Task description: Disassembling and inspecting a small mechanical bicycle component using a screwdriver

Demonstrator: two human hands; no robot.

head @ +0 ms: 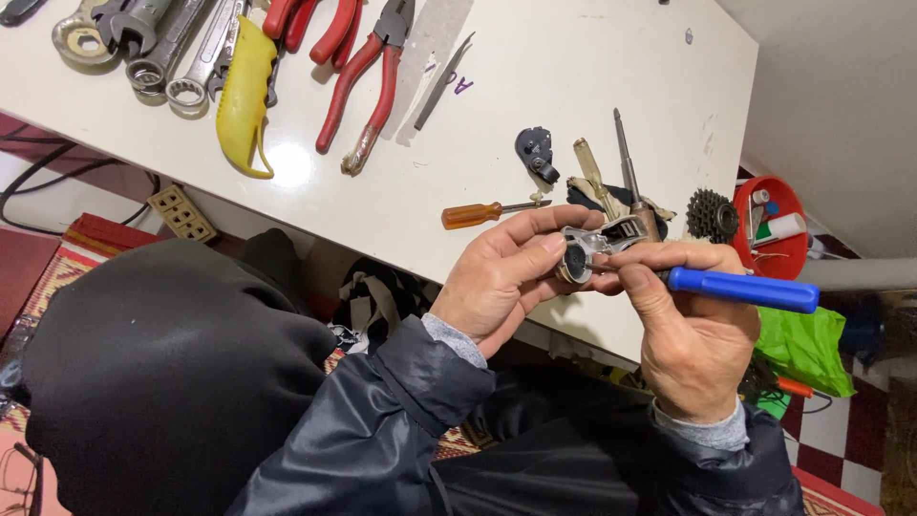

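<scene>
My left hand (501,277) grips a small grey metal part with a black round piece (585,250) just past the near edge of the white table (535,86). My right hand (693,330) holds a blue-handled screwdriver (743,289), its tip pointed left into that metal part. Both hands meet at the part, thumbs on top. Dark jacket sleeves cover both forearms.
On the table lie an orange-handled screwdriver (475,214), a black small part (536,153), two more screwdrivers (626,167), red-handled pliers (368,81), a yellow-handled tool (244,96) and several wrenches (162,48). A bicycle sprocket (712,215) and red bowl (772,229) sit right. A green bag (804,346) lies below.
</scene>
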